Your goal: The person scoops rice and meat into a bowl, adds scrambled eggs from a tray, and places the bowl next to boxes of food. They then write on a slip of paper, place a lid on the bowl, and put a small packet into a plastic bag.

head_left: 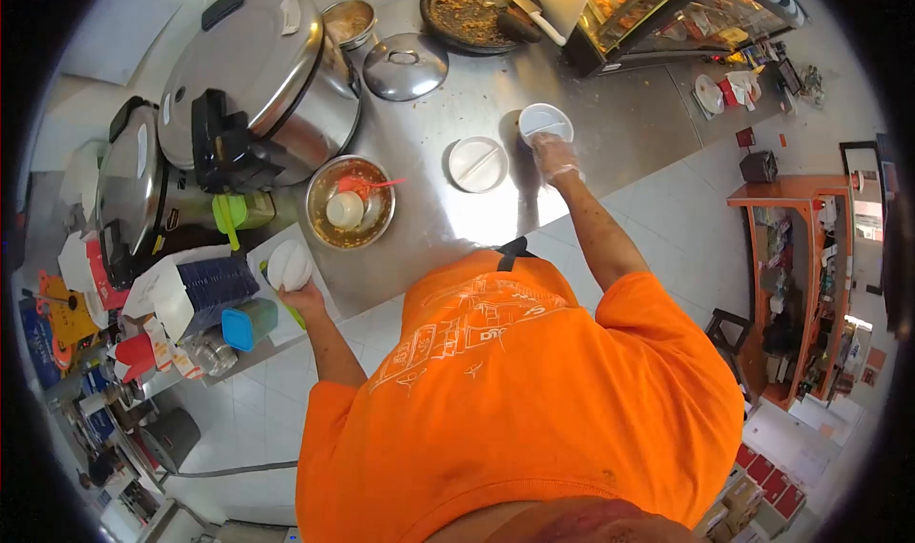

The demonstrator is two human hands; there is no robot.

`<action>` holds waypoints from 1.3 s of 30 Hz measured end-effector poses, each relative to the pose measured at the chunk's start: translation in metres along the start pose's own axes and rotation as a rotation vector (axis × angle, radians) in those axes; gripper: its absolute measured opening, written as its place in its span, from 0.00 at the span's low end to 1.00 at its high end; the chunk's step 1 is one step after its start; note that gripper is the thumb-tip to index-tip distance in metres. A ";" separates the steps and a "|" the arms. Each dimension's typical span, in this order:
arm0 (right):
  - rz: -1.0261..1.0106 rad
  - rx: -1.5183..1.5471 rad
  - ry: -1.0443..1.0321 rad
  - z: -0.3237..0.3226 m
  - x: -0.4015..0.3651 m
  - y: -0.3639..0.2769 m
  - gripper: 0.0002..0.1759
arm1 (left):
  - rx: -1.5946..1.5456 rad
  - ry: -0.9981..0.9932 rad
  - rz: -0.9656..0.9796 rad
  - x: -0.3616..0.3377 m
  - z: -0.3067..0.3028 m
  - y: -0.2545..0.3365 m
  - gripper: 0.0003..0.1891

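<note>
Near the counter (pixel 610 133) edge, bare room around, right hand (pixel 555 154) grips an empty bowl (pixel 545 122); left hand (pixel 303 297) grips a white tub (pixel 289 264).

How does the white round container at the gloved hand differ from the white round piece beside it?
The white round container is touched by the gloved right hand; the white round piece lies untouched. The container looks deeper, the piece flatter and wider. Both are white with a middle ridge.
</note>
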State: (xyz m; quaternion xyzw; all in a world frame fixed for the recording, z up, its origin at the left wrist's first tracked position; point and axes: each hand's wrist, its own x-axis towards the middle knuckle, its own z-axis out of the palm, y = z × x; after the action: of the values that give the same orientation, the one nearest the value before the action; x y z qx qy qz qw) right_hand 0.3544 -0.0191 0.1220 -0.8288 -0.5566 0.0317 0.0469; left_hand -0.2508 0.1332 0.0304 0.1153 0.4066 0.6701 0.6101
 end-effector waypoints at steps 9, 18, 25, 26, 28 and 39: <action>-0.059 0.033 -0.133 -0.006 -0.010 0.015 0.16 | 1.256 0.856 0.685 -0.081 0.068 -0.055 0.24; -0.143 0.614 0.103 -0.051 -0.145 0.192 0.14 | 1.022 0.149 -0.240 -0.261 0.258 -0.274 0.18; 0.249 0.192 -0.073 -0.094 -0.158 0.348 0.16 | 0.724 -0.177 -0.222 -0.216 0.242 -0.377 0.20; 0.278 0.167 -0.053 -0.094 -0.149 0.366 0.15 | 0.758 -0.236 -0.232 -0.230 0.257 -0.390 0.20; 0.341 0.117 -0.012 -0.080 -0.128 0.407 0.14 | 0.827 -0.355 -0.252 -0.280 0.292 -0.423 0.20; 0.349 0.350 0.178 -0.037 -0.006 0.618 0.13 | 0.844 -0.644 -0.515 -0.440 0.497 -0.636 0.13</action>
State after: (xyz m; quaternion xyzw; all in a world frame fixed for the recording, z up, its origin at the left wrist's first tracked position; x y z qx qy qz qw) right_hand 0.9240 -0.2590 0.0887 -0.8912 -0.3848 0.0623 0.2321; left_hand 0.6340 -0.1148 0.0637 0.4433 0.4475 0.2118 0.7473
